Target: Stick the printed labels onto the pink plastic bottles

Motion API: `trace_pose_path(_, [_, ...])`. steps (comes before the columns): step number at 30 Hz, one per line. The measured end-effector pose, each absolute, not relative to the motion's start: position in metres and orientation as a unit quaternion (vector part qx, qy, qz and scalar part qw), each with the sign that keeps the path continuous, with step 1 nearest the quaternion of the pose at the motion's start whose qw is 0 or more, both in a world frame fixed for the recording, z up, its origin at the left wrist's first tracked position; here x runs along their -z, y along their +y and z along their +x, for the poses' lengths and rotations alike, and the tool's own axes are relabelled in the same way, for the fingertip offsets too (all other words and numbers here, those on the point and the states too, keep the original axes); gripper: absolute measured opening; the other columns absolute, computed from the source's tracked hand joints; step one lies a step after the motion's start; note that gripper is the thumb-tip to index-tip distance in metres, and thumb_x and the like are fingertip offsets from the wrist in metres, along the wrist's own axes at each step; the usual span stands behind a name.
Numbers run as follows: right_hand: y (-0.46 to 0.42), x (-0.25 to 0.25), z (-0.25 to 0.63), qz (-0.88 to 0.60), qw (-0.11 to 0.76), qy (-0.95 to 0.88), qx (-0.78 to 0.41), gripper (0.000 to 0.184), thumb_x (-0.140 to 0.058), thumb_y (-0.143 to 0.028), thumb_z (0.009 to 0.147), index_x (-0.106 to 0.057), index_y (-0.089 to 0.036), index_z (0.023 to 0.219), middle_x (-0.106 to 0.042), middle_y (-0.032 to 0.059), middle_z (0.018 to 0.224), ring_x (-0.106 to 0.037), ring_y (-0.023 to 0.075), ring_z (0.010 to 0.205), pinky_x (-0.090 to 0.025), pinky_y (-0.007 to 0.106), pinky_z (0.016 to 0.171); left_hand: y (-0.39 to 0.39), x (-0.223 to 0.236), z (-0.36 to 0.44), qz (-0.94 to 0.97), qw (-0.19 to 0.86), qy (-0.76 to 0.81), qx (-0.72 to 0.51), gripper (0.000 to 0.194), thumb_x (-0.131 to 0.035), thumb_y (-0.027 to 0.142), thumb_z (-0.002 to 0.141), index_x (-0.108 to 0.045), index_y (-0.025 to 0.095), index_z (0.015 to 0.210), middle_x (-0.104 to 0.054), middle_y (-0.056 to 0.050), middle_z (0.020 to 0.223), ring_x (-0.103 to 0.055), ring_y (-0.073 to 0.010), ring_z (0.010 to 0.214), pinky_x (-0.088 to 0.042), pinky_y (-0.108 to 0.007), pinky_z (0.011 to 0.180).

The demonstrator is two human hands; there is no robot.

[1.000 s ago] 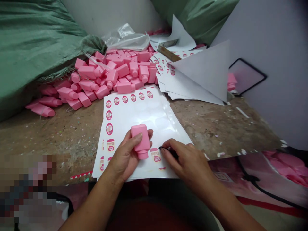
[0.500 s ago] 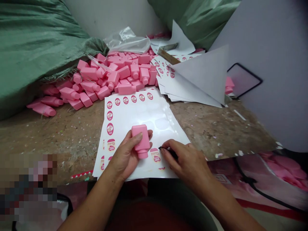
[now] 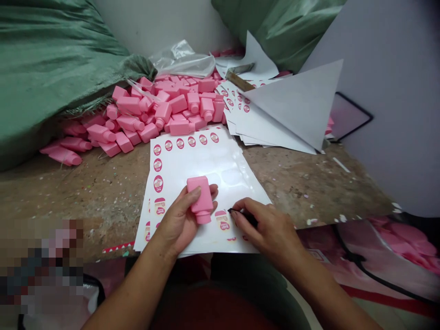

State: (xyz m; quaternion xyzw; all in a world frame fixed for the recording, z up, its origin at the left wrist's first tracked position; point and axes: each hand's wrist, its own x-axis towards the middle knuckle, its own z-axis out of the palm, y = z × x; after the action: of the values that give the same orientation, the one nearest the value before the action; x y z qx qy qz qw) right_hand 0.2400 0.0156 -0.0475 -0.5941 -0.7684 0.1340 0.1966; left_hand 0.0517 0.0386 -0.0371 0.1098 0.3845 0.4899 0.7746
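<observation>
Tilted a little further in the palm, the pink plastic bottle (image 3: pixel 200 197) now angles its capped end toward the lower right, held in the left hand (image 3: pixel 177 220), with the thumb lying across its face and the fingertips showing past its far edge. It sits over the lower part of a glossy white label sheet (image 3: pixel 195 160). Its squared body and rounded neck are the same pink, and the face in view carries no label. The right hand (image 3: pixel 266 231) pinches narrowly on a small dark tool (image 3: pixel 242 215), mostly hidden by the fingers, so its exact kind cannot be told. Its tip sits just beside a sticker label (image 3: pixel 222 221). For close work like this, a still bottle and a low, steady tip seem best, so the paper does not crease. Oval labels line the sheet's top and left edges. Beyond it, on a worn, stained workbench (image 3: pixel 85 197), lies a heap of pink bottles (image 3: pixel 172 107), with a stack of label sheets (image 3: pixel 264 126) to the right and a green woven sack (image 3: pixel 51 59) behind
</observation>
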Motion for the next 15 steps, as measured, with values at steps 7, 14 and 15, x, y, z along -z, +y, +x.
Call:
trace_pose_path(7, [0.021, 0.048, 0.237, -0.536, 0.201, -0.817, -0.067, 0.015, -0.053, -0.028, 0.088, -0.059, -0.020, 0.077, -0.069, -0.0016, 0.068, -0.056, 0.0146, 0.053, -0.032, 0.031, 0.065, 0.039, 0.037, 0.052, 0.102, 0.781, 0.367, -0.495, 0.032, -0.065, 0.022, 0.084, -0.059, 0.010, 0.113, -0.069, -0.016, 0.112, -0.061, -0.0279, 0.115, -0.045, -0.045, 0.104])
trace_pose_path(14, [0.026, 0.048, 0.234, -0.605, 0.211, -0.751, -0.160, 0.024, -0.058, -0.038, 0.081, -0.055, -0.021, 0.064, -0.056, -0.0022, 0.054, -0.046, 0.0145, 0.051, -0.030, 0.030, 0.060, 0.038, 0.037, 0.053, 0.105, 0.776, 0.365, -0.504, 0.027, -0.064, 0.021, 0.084, -0.063, 0.009, 0.108, -0.072, -0.014, 0.104, -0.063, -0.0259, 0.111, -0.045, -0.043, 0.104])
trace_pose_path(15, [0.026, 0.046, 0.236, -0.613, 0.216, -0.728, -0.217, 0.026, -0.059, -0.041, 0.080, -0.054, -0.022, 0.062, -0.055, -0.0023, 0.054, -0.045, 0.0144, 0.052, -0.031, 0.029, 0.058, 0.038, 0.038, 0.052, 0.106, 0.773, 0.366, -0.506, 0.027, -0.064, 0.021, 0.084, -0.063, 0.009, 0.108, -0.072, -0.014, 0.103, -0.063, -0.0255, 0.111, -0.046, -0.042, 0.103])
